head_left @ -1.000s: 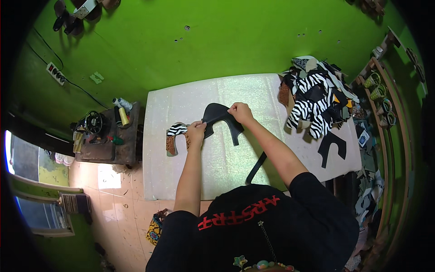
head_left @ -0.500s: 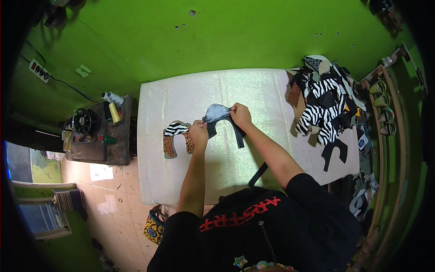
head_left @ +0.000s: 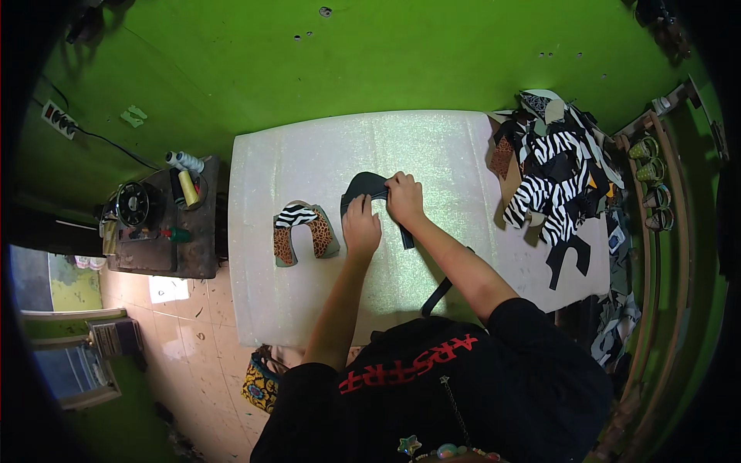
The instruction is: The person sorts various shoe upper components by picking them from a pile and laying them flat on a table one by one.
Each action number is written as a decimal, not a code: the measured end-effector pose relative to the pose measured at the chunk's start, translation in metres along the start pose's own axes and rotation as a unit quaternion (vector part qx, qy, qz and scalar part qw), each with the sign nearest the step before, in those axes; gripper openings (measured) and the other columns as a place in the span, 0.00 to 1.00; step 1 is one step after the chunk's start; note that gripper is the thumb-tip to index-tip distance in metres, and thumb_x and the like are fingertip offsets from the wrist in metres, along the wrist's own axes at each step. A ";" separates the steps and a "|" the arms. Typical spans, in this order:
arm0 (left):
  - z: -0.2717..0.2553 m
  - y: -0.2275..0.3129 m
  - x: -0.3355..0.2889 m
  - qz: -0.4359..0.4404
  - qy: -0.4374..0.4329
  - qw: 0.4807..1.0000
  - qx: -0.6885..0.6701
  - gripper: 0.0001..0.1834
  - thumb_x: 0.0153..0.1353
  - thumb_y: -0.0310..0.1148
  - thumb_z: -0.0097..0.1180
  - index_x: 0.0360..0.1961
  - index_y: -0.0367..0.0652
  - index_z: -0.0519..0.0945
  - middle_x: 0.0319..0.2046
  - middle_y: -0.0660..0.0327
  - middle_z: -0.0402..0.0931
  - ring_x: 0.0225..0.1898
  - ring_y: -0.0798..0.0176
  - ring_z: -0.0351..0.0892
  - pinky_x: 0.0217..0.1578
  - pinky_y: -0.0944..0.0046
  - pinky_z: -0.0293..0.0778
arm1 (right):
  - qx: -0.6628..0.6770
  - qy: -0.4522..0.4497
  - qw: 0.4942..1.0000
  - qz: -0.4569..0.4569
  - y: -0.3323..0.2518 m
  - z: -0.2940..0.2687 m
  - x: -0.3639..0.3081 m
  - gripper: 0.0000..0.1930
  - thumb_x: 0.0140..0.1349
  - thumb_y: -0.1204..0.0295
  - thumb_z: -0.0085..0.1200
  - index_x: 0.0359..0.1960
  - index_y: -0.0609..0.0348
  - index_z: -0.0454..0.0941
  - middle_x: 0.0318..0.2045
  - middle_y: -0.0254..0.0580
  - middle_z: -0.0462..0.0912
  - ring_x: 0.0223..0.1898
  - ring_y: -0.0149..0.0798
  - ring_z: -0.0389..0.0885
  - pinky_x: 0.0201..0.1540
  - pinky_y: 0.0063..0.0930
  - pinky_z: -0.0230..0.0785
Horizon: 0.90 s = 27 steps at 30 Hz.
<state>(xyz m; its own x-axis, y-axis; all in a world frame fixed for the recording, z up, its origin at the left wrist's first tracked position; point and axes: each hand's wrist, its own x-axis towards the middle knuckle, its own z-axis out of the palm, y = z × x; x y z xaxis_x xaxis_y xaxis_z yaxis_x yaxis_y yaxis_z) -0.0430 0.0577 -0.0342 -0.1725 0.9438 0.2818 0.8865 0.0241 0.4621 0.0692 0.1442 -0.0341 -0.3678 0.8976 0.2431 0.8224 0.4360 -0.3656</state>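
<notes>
A black curved cut piece (head_left: 365, 186) lies flat on the white table (head_left: 309, 154). My left hand (head_left: 360, 228) presses its near left end with the fingers closed over it. My right hand (head_left: 404, 198) grips its right side, where a black strip runs on toward me. Left of my left hand lies a horseshoe-shaped piece (head_left: 302, 231) in zebra and leopard print, untouched.
A heap of zebra-print and black cut pieces (head_left: 552, 174) covers the table's right end, and one black piece (head_left: 569, 257) lies near its front right edge. A small dark side table (head_left: 197, 255) with a sewing machine (head_left: 139, 204) and thread cones (head_left: 184, 166) stands left. Green wall behind.
Both hands have stayed on the black piece and flattened it onto the table. The view has shifted a little between frames.
</notes>
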 end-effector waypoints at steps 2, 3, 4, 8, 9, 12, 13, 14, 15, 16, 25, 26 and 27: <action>0.008 0.001 -0.006 -0.015 -0.006 1.000 0.006 0.26 0.51 0.30 0.55 0.53 0.35 0.70 0.53 0.51 0.68 0.58 0.48 0.63 0.56 0.52 0.60 | 0.005 -0.005 0.999 -0.034 -0.005 -0.002 -0.010 0.12 0.51 0.74 0.51 0.39 0.56 0.79 0.37 0.39 0.74 0.42 0.43 0.72 0.43 0.38 0.63; 0.010 -0.001 -0.009 -0.021 -0.013 1.000 0.009 0.29 0.51 0.32 0.56 0.56 0.34 0.67 0.55 0.49 0.65 0.59 0.47 0.61 0.58 0.53 0.58 | 0.007 -0.008 0.999 -0.050 -0.008 -0.002 -0.015 0.14 0.51 0.74 0.50 0.41 0.56 0.78 0.38 0.39 0.74 0.43 0.42 0.72 0.45 0.38 0.62; 0.010 -0.001 -0.009 -0.014 -0.015 1.000 0.009 0.30 0.51 0.32 0.56 0.56 0.33 0.67 0.55 0.48 0.66 0.59 0.46 0.61 0.58 0.52 0.58 | -0.013 -0.011 0.998 -0.054 -0.009 -0.003 -0.019 0.15 0.51 0.73 0.50 0.42 0.57 0.78 0.39 0.39 0.74 0.44 0.42 0.71 0.45 0.38 0.62; 0.008 0.000 -0.009 0.002 -0.026 1.000 0.008 0.31 0.50 0.31 0.57 0.56 0.31 0.66 0.54 0.45 0.66 0.57 0.43 0.62 0.58 0.52 0.59 | -0.063 -0.031 0.996 -0.064 -0.010 0.000 -0.029 0.20 0.51 0.71 0.50 0.49 0.59 0.74 0.43 0.40 0.73 0.47 0.42 0.69 0.49 0.38 0.60; 0.007 0.001 -0.009 0.004 -0.030 1.000 0.007 0.31 0.49 0.31 0.56 0.56 0.31 0.66 0.54 0.44 0.66 0.57 0.42 0.62 0.58 0.52 0.59 | -0.067 -0.038 0.995 -0.065 -0.009 0.001 -0.030 0.21 0.51 0.70 0.50 0.50 0.59 0.73 0.44 0.40 0.73 0.48 0.41 0.69 0.50 0.38 0.60; 0.009 0.000 -0.009 0.008 -0.035 0.999 0.009 0.32 0.48 0.32 0.56 0.56 0.32 0.65 0.55 0.45 0.65 0.57 0.42 0.62 0.58 0.52 0.59 | -0.086 -0.052 0.992 -0.073 -0.007 0.001 -0.032 0.25 0.51 0.67 0.52 0.52 0.60 0.71 0.46 0.41 0.73 0.51 0.41 0.68 0.52 0.39 0.59; 0.008 -0.001 -0.008 0.004 -0.047 0.999 0.014 0.33 0.48 0.32 0.56 0.57 0.32 0.65 0.55 0.45 0.65 0.58 0.42 0.61 0.58 0.52 0.58 | -0.091 -0.054 0.991 -0.077 -0.009 -0.001 -0.033 0.26 0.50 0.66 0.52 0.53 0.60 0.71 0.47 0.41 0.72 0.52 0.42 0.67 0.52 0.39 0.59; 0.008 -0.001 -0.007 0.000 -0.060 0.998 0.018 0.33 0.48 0.33 0.57 0.57 0.32 0.65 0.55 0.45 0.65 0.58 0.42 0.61 0.59 0.52 0.58 | -0.085 -0.064 0.992 -0.069 -0.010 -0.003 -0.034 0.27 0.51 0.66 0.52 0.54 0.60 0.69 0.49 0.41 0.71 0.53 0.42 0.66 0.54 0.42 0.57; 0.007 0.000 -0.007 -0.004 -0.072 0.997 0.023 0.34 0.47 0.33 0.57 0.57 0.32 0.65 0.55 0.45 0.64 0.59 0.43 0.60 0.59 0.52 0.58 | -0.079 -0.074 0.992 -0.061 -0.011 -0.006 -0.037 0.28 0.52 0.65 0.52 0.56 0.59 0.68 0.51 0.41 0.70 0.55 0.43 0.65 0.55 0.44 0.56; 0.008 0.000 -0.007 -0.005 -0.080 0.996 0.029 0.34 0.48 0.34 0.57 0.57 0.32 0.65 0.56 0.45 0.64 0.59 0.43 0.59 0.59 0.52 0.57 | -0.073 -0.082 0.992 -0.055 -0.012 -0.009 -0.038 0.29 0.52 0.64 0.52 0.57 0.59 0.66 0.53 0.42 0.69 0.56 0.44 0.63 0.57 0.47 0.55; -0.007 0.018 -0.010 -0.082 -0.102 0.991 -0.027 0.35 0.53 0.39 0.56 0.61 0.40 0.61 0.65 0.46 0.49 0.67 0.44 0.43 0.64 0.48 0.45 | 0.081 -0.049 0.994 0.054 0.012 -0.052 -0.058 0.27 0.54 0.70 0.51 0.59 0.50 0.65 0.60 0.41 0.61 0.63 0.50 0.54 0.61 0.60 0.43; -0.010 0.025 -0.014 -0.086 -0.108 0.990 -0.034 0.34 0.53 0.39 0.56 0.61 0.40 0.62 0.65 0.46 0.48 0.67 0.44 0.42 0.64 0.48 0.45 | 0.100 -0.037 0.992 0.065 0.018 -0.060 -0.062 0.26 0.53 0.71 0.51 0.58 0.50 0.66 0.60 0.40 0.61 0.63 0.50 0.54 0.61 0.59 0.43; -0.012 0.033 -0.017 -0.089 -0.114 0.989 -0.040 0.34 0.53 0.39 0.56 0.60 0.40 0.62 0.65 0.46 0.48 0.67 0.44 0.42 0.64 0.48 0.45 | 0.112 -0.017 0.990 0.078 0.026 -0.069 -0.066 0.22 0.53 0.71 0.52 0.52 0.48 0.71 0.58 0.40 0.63 0.61 0.49 0.55 0.61 0.53 0.45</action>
<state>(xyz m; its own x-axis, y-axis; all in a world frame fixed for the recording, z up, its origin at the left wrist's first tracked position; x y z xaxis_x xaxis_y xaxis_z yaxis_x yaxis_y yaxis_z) -0.0160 0.0386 -0.0140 -0.2140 0.9768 -0.0028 0.8119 0.1795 0.5555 0.1443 0.0920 0.0029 -0.2611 0.9553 0.1385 0.7552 0.2915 -0.5871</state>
